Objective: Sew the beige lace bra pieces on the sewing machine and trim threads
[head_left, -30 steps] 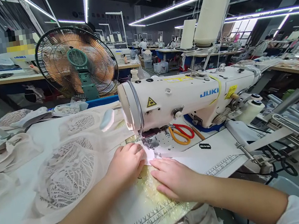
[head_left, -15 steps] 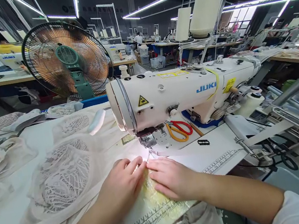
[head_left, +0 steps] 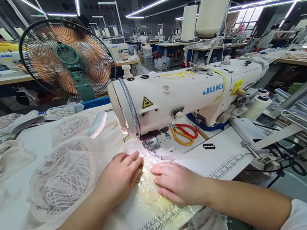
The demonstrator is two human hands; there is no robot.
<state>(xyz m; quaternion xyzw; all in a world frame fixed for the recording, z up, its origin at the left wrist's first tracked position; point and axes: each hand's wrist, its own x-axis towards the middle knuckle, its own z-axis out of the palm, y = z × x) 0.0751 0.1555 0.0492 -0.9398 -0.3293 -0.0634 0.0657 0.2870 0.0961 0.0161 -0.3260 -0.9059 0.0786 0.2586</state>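
Observation:
My left hand (head_left: 121, 177) is closed at the edge of the pale lace garment (head_left: 67, 177), with fingers bent together; the fingertips' exact hold is partly hidden. Across a narrow gap, my right hand (head_left: 176, 182) rests palm down, its fingers stretched and slightly apart. Beneath both hands is a yellowish, shiny clear film (head_left: 150, 192) on the table. Just beyond the fingertips stands the white sewing machine (head_left: 165, 98), its presser foot and metal plate (head_left: 152, 144) lit from above. The garment spreads left from there across the table.
Orange-and-red-handled snips (head_left: 183, 133) and a black razor blade (head_left: 209, 146) lie right of the machine's needle area. A ruler strip (head_left: 159, 227) runs along the front edge. A large fan (head_left: 67, 58) stands behind, and thread cones (head_left: 188, 23) rise at the back.
My left hand has moved left, away from my right hand and the needle area, uncovering more of the yellowish film. The garment shifts slightly left; my right hand stays nearly in place.

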